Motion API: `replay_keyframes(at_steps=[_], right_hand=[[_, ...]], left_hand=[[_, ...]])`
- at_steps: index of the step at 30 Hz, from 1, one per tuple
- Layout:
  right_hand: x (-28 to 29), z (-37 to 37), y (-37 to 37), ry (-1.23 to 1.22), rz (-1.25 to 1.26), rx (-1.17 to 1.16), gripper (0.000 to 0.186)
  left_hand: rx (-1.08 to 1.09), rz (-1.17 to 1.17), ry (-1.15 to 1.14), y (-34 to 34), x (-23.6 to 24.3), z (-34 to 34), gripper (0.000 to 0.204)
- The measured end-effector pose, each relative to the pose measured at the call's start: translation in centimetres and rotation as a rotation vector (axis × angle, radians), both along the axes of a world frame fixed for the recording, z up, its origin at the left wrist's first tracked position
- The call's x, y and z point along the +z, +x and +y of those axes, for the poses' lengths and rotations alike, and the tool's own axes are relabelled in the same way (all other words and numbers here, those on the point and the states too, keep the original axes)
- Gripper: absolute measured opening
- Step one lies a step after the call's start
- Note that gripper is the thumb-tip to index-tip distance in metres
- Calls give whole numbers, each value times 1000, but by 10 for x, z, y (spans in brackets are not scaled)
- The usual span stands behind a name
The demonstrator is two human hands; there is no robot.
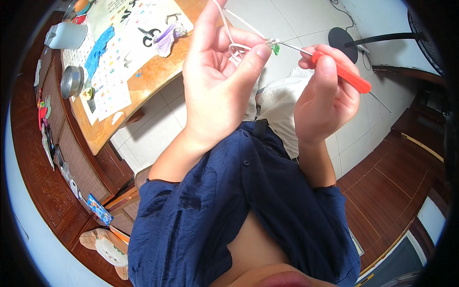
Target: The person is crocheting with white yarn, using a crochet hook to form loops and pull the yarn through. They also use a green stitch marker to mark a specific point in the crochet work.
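My left hand (213, 91) is raised in front of my chest, its thumb and index finger pinching a small piece of off-white crochet (271, 41). Off-white yarn (245, 21) runs from that piece up over a lifted finger, and a loose loop falls across the palm. A little green clip, probably a stitch marker (276, 49), hangs from the piece. My right hand (325, 98) is closed round the red handle of a crochet hook (353, 77). The hook's thin metal shaft points left, its tip at the crochet beside my left thumb.
At the left, a wooden table (152, 75) bears printed sheets, black scissors (149, 36), a purple crocheted piece (166, 40), a blue crocheted strip (98, 52), a metal bowl (71, 80) and a pale container (68, 36). A black fan (423, 36) stands at the right.
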State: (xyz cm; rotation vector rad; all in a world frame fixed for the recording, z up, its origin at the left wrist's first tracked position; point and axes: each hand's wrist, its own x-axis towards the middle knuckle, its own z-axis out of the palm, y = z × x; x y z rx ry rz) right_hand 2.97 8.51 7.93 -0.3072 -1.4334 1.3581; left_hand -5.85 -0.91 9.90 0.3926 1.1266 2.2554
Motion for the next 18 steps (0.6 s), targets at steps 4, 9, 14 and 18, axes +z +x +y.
replay_keyframes(at_steps=[4,9,14,18], right_hand=[[-1,2,-2,130,-17,-51,19],[5,12,5,655,-142,-149,27],[6,0,5,425,-126,-132,21],[-2,-1,2,315,-101,-149,22]], left_hand=[[-32,23,5,-1,-5,-2,81],[-15,150,12,-3,-12,-2,82],[16,165,91,3,-9,2,84],[23,199,-76,5,-9,1,84]])
